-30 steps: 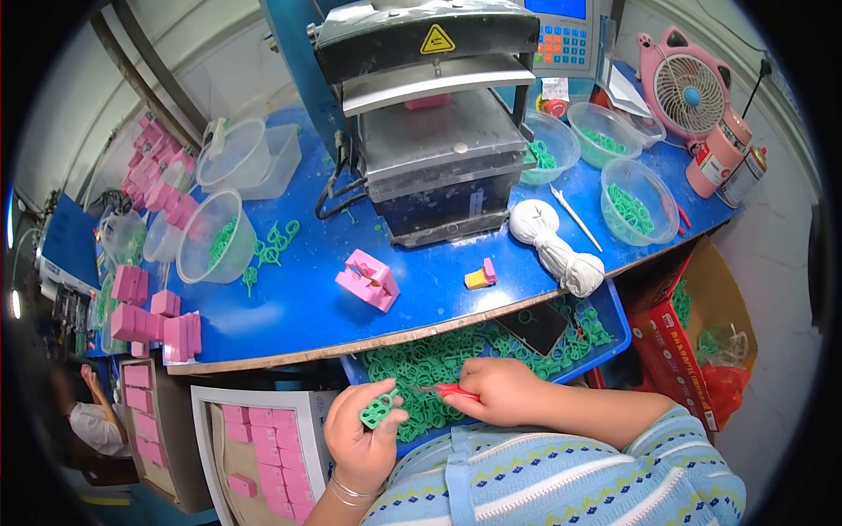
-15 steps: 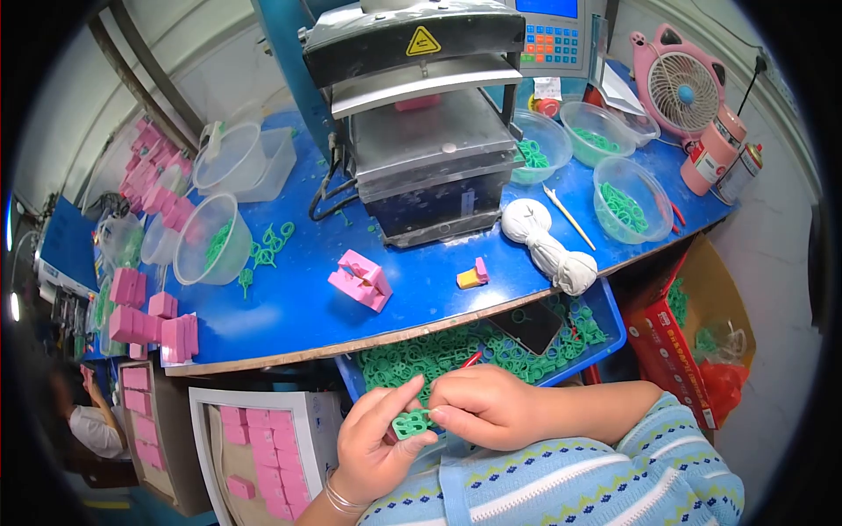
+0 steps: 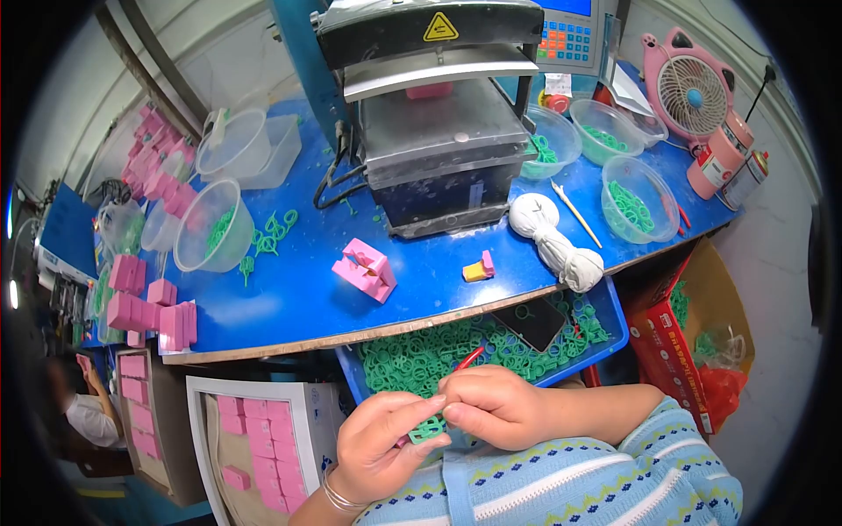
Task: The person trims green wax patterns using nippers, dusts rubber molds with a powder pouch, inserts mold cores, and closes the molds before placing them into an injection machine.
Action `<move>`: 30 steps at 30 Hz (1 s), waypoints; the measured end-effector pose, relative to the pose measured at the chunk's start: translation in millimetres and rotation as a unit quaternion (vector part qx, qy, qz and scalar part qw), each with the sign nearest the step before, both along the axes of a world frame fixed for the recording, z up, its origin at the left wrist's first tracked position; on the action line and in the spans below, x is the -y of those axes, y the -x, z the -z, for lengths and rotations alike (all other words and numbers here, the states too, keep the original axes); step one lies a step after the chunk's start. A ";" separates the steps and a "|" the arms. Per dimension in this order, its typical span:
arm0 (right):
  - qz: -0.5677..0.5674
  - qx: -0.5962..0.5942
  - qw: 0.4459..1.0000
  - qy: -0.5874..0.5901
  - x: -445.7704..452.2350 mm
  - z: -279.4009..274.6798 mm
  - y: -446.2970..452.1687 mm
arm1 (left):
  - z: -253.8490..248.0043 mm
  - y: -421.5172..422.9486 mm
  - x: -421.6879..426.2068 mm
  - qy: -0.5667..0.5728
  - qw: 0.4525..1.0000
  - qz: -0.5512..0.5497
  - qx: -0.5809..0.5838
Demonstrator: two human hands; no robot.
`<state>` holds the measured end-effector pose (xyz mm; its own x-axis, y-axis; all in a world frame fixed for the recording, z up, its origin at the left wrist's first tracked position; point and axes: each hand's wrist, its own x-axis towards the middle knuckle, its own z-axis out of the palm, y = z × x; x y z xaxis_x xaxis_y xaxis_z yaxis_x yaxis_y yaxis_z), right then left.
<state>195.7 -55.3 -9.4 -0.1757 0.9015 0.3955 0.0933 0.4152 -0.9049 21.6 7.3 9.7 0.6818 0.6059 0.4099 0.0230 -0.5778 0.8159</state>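
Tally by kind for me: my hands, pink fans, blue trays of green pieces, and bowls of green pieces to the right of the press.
Left hand and right hand: 2
Pink fan: 1
Blue tray: 1
Bowls of green pieces right of the press: 3
Total: 7

Green piece (image 3: 427, 430) in left hand (image 3: 379, 441)

A manufacturing workshop: a black-and-grey metal press machine (image 3: 443, 131) bearing a yellow warning triangle (image 3: 440, 27) stands on a blue-topped workbench (image 3: 281, 307), with a grey keypad panel (image 3: 568, 39) at the press's right, rectangular pink blocks (image 3: 133, 310) well to its left and, in front, a blue plastic tray (image 3: 617, 316) heaped with green looped pieces (image 3: 412, 359).
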 end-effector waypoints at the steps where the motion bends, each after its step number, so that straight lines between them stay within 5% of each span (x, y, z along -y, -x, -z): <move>1: -0.001 0.000 1.000 0.001 0.0 0.8 0.4 | 0.7 -0.6 -0.5 -0.011 1.000 0.002 0.006; 6: -0.003 0.012 1.000 0.019 -1.0 4.9 -1.8 | -0.6 0.0 -0.8 -0.007 1.000 -0.004 0.003; 8: 0.041 0.041 0.998 0.009 -1.3 5.8 -3.5 | -4.3 6.1 -5.9 0.037 0.993 -0.038 -0.101; 11: 0.130 0.102 0.986 0.009 0.4 4.0 -16.1 | 11.5 14.9 -54.8 -0.088 0.974 -0.208 -0.032; 14: 0.154 0.098 0.983 0.017 5.9 8.9 -24.4 | -9.8 37.6 -137.0 -0.085 0.924 -0.372 0.002; 19: 0.213 0.121 0.969 0.028 11.0 10.2 -29.6 | -26.0 74.0 -230.9 -0.104 0.873 -0.456 -0.137; 20: 0.224 0.121 0.967 0.026 10.5 9.3 -32.3 | -17.0 79.3 -238.2 -0.097 0.889 -0.435 -0.101; 24: 0.405 0.251 0.879 -0.002 9.2 8.8 -53.4 | 0.3 55.1 -177.4 0.274 0.923 -0.207 0.172; 27: 0.453 0.306 0.837 -0.012 1.9 6.0 -65.6 | 4.6 23.8 -104.3 0.366 0.918 -0.075 0.130; 30: 0.348 0.276 0.896 -0.016 0.9 6.5 -65.2 | 21.2 -5.9 -45.8 0.384 0.914 -0.018 0.128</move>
<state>261.0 -56.2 -15.9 0.2479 0.8580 0.4499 0.7695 0.1077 -0.6295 27.5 53.1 -11.5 0.5976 0.8018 -0.0038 -0.2169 0.1662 0.9619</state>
